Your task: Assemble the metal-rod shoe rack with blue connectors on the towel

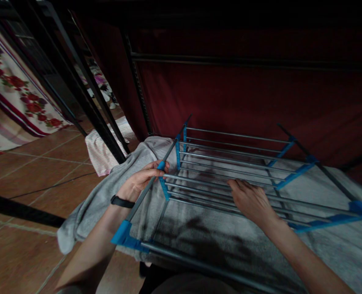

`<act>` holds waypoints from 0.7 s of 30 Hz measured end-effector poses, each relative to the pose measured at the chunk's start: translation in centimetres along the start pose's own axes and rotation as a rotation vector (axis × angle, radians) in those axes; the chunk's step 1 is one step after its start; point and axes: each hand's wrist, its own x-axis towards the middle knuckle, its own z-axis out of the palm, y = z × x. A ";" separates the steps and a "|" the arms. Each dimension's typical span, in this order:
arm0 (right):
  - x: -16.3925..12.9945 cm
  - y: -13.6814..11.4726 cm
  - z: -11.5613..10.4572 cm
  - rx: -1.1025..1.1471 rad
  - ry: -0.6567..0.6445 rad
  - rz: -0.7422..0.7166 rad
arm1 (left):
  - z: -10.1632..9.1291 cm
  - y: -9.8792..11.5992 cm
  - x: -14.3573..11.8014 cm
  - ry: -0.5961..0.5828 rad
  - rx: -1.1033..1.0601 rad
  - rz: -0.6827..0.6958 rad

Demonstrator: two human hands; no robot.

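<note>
A folding drying rack of thin metal rods and blue plastic joints stands in front of me. My left hand is closed on its left side bar, thumb and fingers around a blue joint at the end of a set of rods. Over the middle of those same rods lies my right hand, its fingers curled round the top one; the fingertips are hidden. At the near end, a blue corner piece joins the side bar to a thicker crossbar.
A grey blanket lies beneath the rack. Dark red cloth hangs behind it on a black metal frame. Left are a striped cloth, a floral cloth and brown floor tiles with a thin cable.
</note>
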 end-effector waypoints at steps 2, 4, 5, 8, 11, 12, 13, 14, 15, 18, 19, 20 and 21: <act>0.0 0.0 -0.2 0.003 0.017 0.001 | 0.0 -0.1 0.0 -0.009 -0.013 -0.005; 0.0 -0.2 -0.4 0.015 0.052 -0.014 | 0.1 -0.2 0.0 -0.013 -0.027 0.002; 0.1 -0.5 -0.5 0.025 0.074 -0.023 | 0.2 -0.2 0.0 -0.010 -0.031 0.008; 0.8 -2.2 -0.9 0.079 0.114 -0.068 | 0.5 -0.1 -0.2 0.012 -0.037 0.019; 2.5 -5.3 -1.4 0.163 0.101 -0.157 | 0.8 0.0 -0.3 0.030 -0.046 0.000; 3.2 -6.4 -1.5 0.186 0.093 -0.186 | 0.9 0.0 -0.3 0.029 -0.048 -0.009; 4.0 -7.6 -1.7 0.204 0.087 -0.210 | 1.0 0.1 -0.3 0.025 -0.051 -0.015; 4.8 -8.6 -1.8 0.220 0.083 -0.229 | 1.0 0.1 -0.4 0.022 -0.051 -0.017; 5.7 -9.6 -2.0 0.236 0.081 -0.244 | 1.1 0.1 -0.4 0.020 -0.051 -0.013; 8.2 -11.9 -2.6 0.284 0.058 -0.277 | 1.4 0.0 -0.4 0.029 -0.035 0.034; 8.9 -12.3 -2.8 0.293 0.042 -0.287 | 1.6 0.0 -0.4 0.040 -0.021 0.055; 9.6 -12.7 -2.9 0.298 0.025 -0.296 | 1.7 -0.1 -0.4 0.060 -0.002 0.075; 10.2 -13.0 -3.1 0.298 0.008 -0.305 | 2.0 -0.1 -0.4 0.096 0.015 0.101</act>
